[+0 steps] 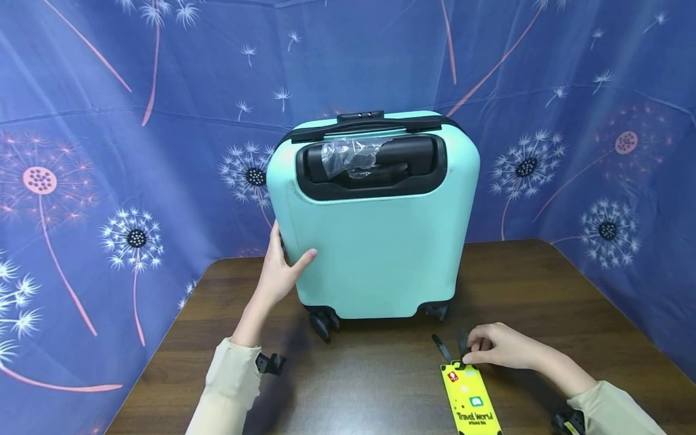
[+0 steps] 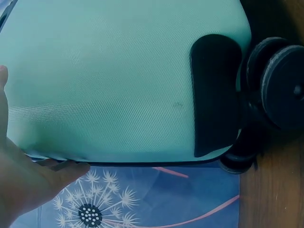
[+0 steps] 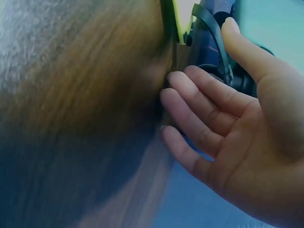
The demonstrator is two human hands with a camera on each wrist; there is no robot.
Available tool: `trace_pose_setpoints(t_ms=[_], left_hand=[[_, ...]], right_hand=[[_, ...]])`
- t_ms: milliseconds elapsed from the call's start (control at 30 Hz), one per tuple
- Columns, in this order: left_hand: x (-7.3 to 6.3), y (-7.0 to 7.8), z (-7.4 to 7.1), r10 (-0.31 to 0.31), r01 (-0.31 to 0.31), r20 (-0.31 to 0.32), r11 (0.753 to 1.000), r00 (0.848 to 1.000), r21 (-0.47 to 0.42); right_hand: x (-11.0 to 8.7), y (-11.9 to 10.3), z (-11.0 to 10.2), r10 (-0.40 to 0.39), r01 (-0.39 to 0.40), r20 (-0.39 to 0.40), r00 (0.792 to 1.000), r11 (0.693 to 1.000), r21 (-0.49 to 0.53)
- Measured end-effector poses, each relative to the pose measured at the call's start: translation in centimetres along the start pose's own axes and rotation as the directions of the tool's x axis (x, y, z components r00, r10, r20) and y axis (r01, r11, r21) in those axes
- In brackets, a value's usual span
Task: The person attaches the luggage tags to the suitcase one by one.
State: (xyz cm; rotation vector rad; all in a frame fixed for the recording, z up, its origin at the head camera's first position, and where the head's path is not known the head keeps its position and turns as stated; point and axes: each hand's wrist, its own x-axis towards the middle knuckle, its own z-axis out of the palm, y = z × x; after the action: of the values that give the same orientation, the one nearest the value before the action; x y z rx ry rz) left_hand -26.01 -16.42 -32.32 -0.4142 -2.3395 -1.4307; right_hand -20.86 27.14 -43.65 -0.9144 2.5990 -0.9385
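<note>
A mint-green suitcase [image 1: 370, 254] with black trim stands upright on its wheels on the table. My left hand [image 1: 280, 269] holds its left side, the thumb on the front face and the fingers [image 2: 69, 173] around the side edge. Toward the front right lies a yellow luggage tag [image 1: 470, 399] printed "Travel World", its black strap [image 3: 213, 31] unfastened in two ends. Beside one strap end is my right hand [image 1: 502, 345], fingers loosely bent. In the right wrist view a gap shows between thumb and fingertips, with the thumb close by the strap.
The dark wooden table [image 1: 348, 374] has rounded far corners. Behind it hangs a blue cloth [image 1: 185, 169] with a dandelion print. Clear plastic [image 1: 350, 156] wraps part of the suitcase's recessed pull handle. Black wheels [image 1: 324, 322] stick out below the case.
</note>
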Motion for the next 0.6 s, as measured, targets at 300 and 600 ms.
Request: trace_pose_setpoints(t_ms=[300,600], left_hand=[[-0.1,-0.4,0.3,0.005,-0.006,-0.047,1.000,0.999,-0.020],[-0.1,-0.6,0.4,-0.030,0.029,-0.036,0.999,0.999,-0.024]], right_hand=[[0.7,0.6,1.0,0.053,-0.065,0.079,0.995,0.985,0.158],[0.8,0.8,1.3,0.046,-0.097,0.153,0.987,0.934,0.344]])
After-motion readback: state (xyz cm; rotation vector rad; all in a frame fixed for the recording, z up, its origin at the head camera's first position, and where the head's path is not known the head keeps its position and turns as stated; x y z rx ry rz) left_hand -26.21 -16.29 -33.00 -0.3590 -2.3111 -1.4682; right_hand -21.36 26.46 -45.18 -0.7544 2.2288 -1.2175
